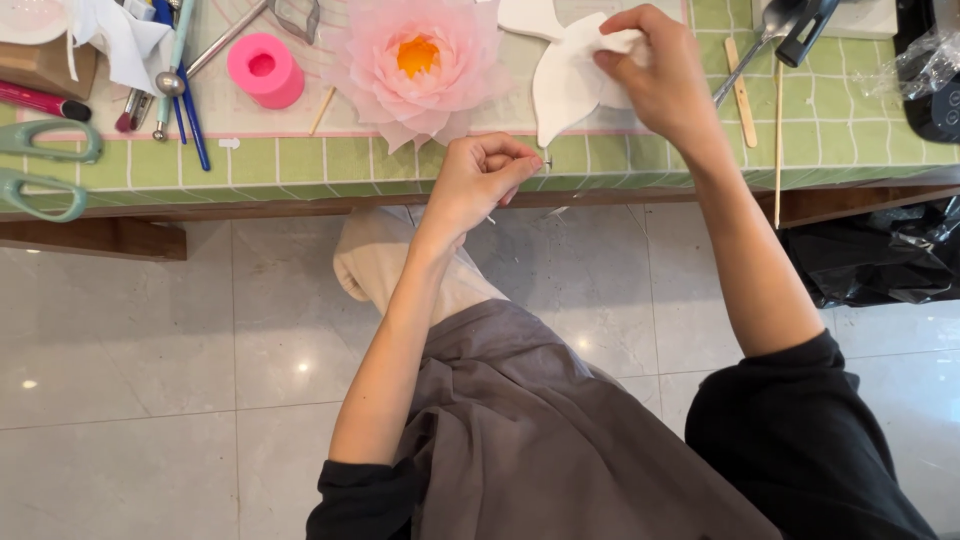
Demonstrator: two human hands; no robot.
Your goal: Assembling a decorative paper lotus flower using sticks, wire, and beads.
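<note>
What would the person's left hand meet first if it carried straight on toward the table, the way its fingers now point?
Most likely the white petal, whose lower tip lies just ahead of the left hand pinching a thin pin. Height above the green mat is unclear.

The right hand [655, 75] has its grip on the petal sheet [568, 85], which lies on the bench [400, 165]. Left of this grip sits the paper flower [420, 60], and further left the mould [265, 70] and the scissors [45, 165]. The left hand [485, 180] is nearer, at the bench edge. Right of the grip lie the wooden sticks [740, 90].
</note>
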